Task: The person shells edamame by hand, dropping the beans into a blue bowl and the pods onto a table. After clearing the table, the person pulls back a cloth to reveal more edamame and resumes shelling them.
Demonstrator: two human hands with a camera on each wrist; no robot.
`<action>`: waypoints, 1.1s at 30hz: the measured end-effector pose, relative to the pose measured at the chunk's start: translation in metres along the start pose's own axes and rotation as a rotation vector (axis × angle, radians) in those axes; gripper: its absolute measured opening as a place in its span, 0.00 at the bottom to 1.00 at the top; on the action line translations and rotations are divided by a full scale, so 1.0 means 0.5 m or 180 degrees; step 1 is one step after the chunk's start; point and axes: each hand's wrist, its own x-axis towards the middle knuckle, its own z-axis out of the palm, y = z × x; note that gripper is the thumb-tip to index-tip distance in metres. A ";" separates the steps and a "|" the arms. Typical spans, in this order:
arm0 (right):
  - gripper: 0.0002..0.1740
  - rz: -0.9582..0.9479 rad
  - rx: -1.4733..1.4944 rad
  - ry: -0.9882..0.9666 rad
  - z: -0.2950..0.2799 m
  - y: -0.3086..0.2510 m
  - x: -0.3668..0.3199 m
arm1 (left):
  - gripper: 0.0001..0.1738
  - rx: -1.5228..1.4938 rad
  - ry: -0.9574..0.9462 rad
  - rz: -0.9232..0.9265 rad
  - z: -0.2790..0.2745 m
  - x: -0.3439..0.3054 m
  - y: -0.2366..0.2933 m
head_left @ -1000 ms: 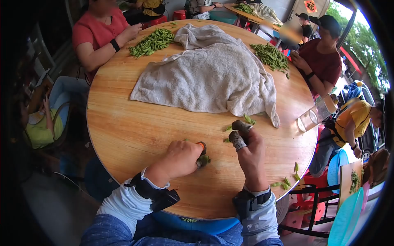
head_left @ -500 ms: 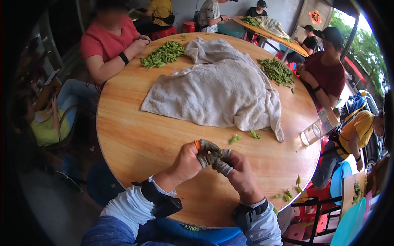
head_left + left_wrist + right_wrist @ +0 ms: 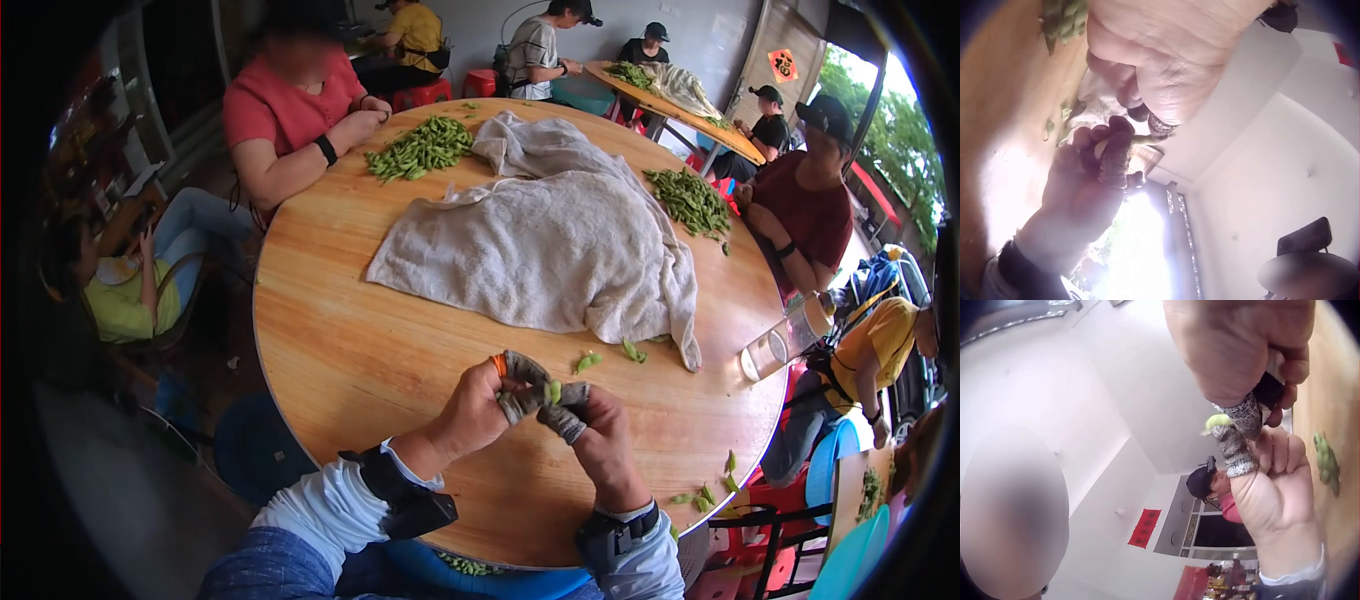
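Observation:
My left hand point(image 3: 468, 412) and right hand point(image 3: 606, 450) meet fingertip to fingertip over the near part of the round table. Grey knitted covers wrap the thumb and forefinger of each, and an orange band shows on the left one. Between them both hands pinch a small green soybean pod point(image 3: 553, 392). In the right wrist view one bright green end of it point(image 3: 1218, 420) sticks out past the covered fingers. Its remainder is hidden under the fingertips. Loose soybean pods point(image 3: 634, 350) lie on the wood just beyond the hands.
A grey towel point(image 3: 540, 255) covers the middle of the wooden table point(image 3: 340, 370). Behind it sit two pod piles point(image 3: 420, 148), each by a seated person. A clear jar point(image 3: 768, 357) stands at the right edge, with several pods point(image 3: 705, 495) nearer me. A blue basin point(image 3: 540, 582) holding beans sits below the edge.
The hands were apart a second ago, the left low over the table with a pod. They have since come together, and the green pod now shows between their fingertips. The head view has tilted up.

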 end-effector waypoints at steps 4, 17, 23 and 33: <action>0.09 -0.0736 -0.1933 0.0536 0.001 -0.024 -0.002 | 0.23 -0.0760 -0.0646 -0.1509 -0.026 -0.001 0.020; 0.11 0.0378 -0.0062 0.0256 -0.007 -0.031 -0.003 | 0.08 -0.1315 -0.0829 -0.2035 -0.040 0.001 0.007; 0.10 0.0710 0.0586 0.0045 -0.010 -0.029 -0.003 | 0.07 -0.0865 -0.1056 -0.1561 -0.038 0.000 0.013; 0.12 0.0771 0.0547 -0.0029 -0.010 -0.031 -0.005 | 0.12 -0.0344 -0.1152 -0.1400 -0.033 0.005 0.025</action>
